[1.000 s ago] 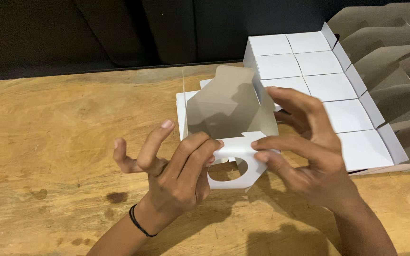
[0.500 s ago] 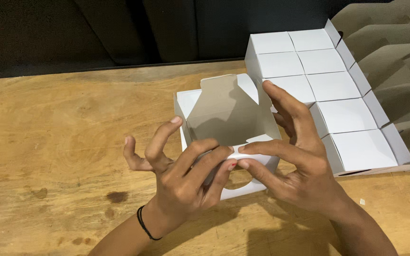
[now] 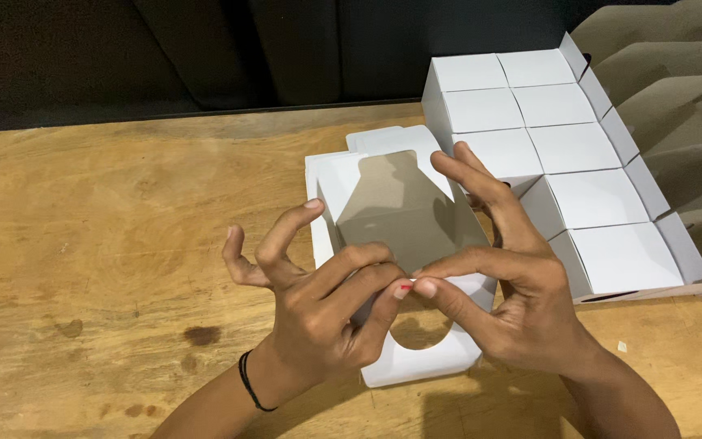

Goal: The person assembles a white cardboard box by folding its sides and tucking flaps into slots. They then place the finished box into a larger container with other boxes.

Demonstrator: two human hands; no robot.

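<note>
A worn wooden table [image 3: 99,244] with a yellowish, grainy top and a few dark stains carries everything. Near its middle lies a small stack of flat white cardboard box blanks [image 3: 331,175], partly covered. At the right sits a block of folded white cardboard boxes [image 3: 578,146], packed close in rows. Beside them, at the far right edge, lean grey-brown cardboard sheets [image 3: 684,106], overlapping one another.

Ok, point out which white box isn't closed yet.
The box between both hands, left hand and right hand: grey inside showing. The closed boxes sit packed in rows.
</note>
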